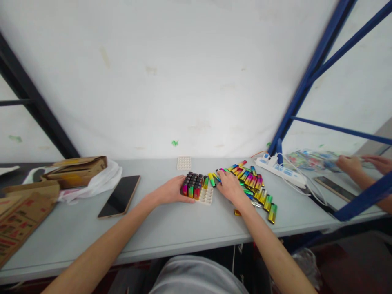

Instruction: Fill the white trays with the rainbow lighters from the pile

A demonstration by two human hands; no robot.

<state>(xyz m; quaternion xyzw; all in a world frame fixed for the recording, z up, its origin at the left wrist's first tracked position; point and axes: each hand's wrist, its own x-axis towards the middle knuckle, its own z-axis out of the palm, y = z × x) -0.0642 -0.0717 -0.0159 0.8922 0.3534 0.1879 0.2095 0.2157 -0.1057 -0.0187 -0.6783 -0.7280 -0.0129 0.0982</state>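
Note:
A white holed tray [207, 196] lies on the grey table [171, 228], partly filled with upright rainbow-coloured lighters [192, 185]. My left hand [170, 191] rests against the tray's left side, fingers curled along it. My right hand [229, 186] lies palm down on a loose pile of lighters [255, 184] just right of the tray, its fingers bent over a few of them. What the fingers grip is hidden. One lighter [211, 179] lies between the tray and the pile.
A second small white tray [184, 163] sits near the wall. A phone [120, 196], a white bag [101, 179] and cardboard boxes [73, 171] lie left. A power strip [280, 169] and blue frame [306, 81] stand right. Another person's hands [352, 165] work far right.

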